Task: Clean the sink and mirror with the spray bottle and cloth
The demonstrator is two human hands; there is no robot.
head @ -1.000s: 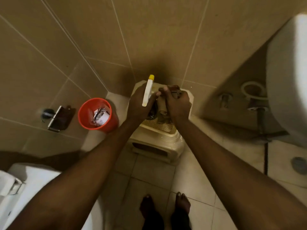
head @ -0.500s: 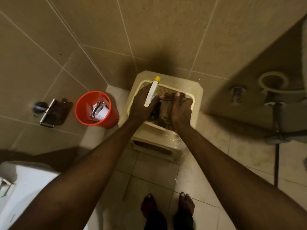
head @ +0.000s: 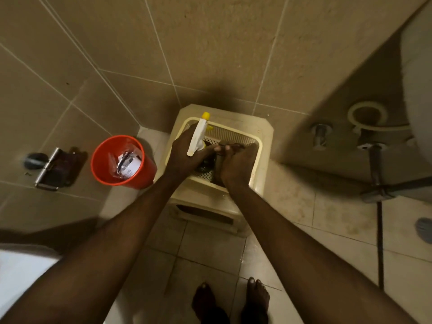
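I look down on both of my hands, close together over a cream plastic perforated basket (head: 236,134) that sits on a cream plastic stool (head: 264,155) against the tan tiled wall. My left hand (head: 184,155) is wrapped around the white spray bottle with the yellow nozzle (head: 198,136), whose head points up and away from me. My right hand (head: 238,167) grips a dark brown cloth (head: 224,148) at the basket's middle, fingers curled over it, just beside my left thumb. An orange plastic waste bin (head: 102,169) with crumpled wrappers stands on the floor left of the stool. The white sink (head: 418,73) bulges in at the upper right, its pipes below. My bare feet (head: 256,298) stand on the pale floor tiles.
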